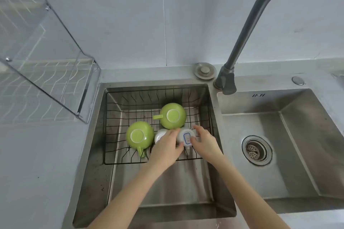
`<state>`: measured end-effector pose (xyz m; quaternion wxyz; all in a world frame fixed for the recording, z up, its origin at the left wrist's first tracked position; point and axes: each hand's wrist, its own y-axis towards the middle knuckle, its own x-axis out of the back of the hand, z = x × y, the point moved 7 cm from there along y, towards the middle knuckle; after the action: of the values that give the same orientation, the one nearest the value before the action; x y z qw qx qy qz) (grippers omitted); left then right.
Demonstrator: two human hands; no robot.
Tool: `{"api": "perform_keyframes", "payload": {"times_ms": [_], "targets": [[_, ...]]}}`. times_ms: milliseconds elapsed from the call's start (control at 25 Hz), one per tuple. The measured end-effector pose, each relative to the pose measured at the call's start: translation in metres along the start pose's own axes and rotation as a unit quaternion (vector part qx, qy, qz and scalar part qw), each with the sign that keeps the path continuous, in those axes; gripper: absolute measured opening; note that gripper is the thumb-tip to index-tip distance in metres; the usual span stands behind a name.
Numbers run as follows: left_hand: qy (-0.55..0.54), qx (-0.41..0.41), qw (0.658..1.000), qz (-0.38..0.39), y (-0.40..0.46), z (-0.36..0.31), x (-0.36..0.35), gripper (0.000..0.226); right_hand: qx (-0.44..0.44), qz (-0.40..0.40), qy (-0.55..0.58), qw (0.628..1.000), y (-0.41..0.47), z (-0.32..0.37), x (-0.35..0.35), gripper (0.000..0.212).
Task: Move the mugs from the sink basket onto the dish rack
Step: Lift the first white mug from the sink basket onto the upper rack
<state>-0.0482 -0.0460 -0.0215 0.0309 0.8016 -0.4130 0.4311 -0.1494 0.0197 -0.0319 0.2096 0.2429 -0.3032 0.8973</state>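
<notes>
Both hands reach into the wire sink basket (115, 117), which sits in the left basin of a steel double sink (290, 154). The left hand (165, 147) lies over one white mug (160, 135), and the right hand (204, 142) curls against the side of a second white mug (187, 136) with a blue mark on its base — whether either is truly gripped cannot be told. Two green mugs (140, 137) stand upside down beside them (the farther one (173, 116) touches the white pair). The dish rack (42, 87) sits on the grey bench (37, 163) to the left, behind a clear panel. A dark faucet (247, 29) arches overhead.
</notes>
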Motion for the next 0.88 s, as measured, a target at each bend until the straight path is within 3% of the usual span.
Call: {"api": "perform_keyframes", "payload": {"times_ms": [240,880], "targets": [[-0.082,0.044,0.995,0.045,0.022,0.016,-0.042,0.046,-0.056,0.008,0.010,0.998,0.028,-0.027,-0.014,0.050],[-0.125,0.124,0.981,0.075,0.061,0.047,-0.085,0.071,-0.116,0.051,0.079,0.989,0.066,-0.053,-0.041,0.051]]}}
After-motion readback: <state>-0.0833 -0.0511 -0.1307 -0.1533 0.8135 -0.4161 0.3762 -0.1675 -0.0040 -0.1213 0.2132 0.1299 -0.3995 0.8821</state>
